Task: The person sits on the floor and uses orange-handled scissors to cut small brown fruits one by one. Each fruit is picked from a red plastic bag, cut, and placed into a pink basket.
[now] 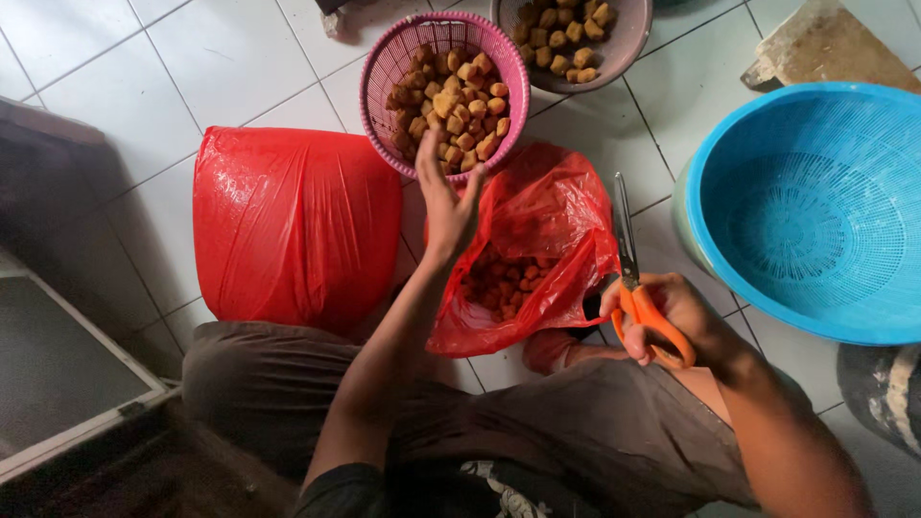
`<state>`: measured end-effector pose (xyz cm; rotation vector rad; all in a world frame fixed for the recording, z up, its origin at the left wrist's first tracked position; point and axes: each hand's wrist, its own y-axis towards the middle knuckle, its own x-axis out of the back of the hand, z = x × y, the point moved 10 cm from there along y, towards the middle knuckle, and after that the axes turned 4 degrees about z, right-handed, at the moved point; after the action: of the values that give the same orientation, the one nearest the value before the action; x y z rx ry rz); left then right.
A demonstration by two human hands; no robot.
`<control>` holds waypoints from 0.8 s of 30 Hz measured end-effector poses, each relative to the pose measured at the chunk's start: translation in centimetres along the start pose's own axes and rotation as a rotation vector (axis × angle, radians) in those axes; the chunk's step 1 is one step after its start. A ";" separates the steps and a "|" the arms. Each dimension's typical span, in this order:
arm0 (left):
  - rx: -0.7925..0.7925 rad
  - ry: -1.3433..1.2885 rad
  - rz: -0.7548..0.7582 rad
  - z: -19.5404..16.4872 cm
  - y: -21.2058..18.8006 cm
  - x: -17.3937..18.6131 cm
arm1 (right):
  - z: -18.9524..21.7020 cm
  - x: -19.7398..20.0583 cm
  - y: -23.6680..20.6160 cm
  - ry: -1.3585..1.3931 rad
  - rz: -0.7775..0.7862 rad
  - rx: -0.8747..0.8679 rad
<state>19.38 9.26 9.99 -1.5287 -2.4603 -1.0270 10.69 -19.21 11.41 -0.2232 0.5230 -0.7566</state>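
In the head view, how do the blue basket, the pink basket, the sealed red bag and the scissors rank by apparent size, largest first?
1. Sealed red bag and blue basket: they look about alike, and the blue basket is cut by the frame edge, so I do not rank them.
2. Pink basket.
3. Scissors, held in the right hand.

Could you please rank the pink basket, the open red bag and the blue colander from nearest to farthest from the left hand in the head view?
From the left hand:
1. Pink basket, touching the fingertips, just above.
2. Open red bag, immediately right, apart.
3. Blue colander, far right.
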 end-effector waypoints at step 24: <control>0.061 0.840 0.872 9.6 -19.4 -7.8 | -3.0 0.1 0.7 -0.056 -0.033 -0.292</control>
<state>10.13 3.27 -10.18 -1.4627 -1.0903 -1.0515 9.58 -18.75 8.55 -0.5238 0.5768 -0.7028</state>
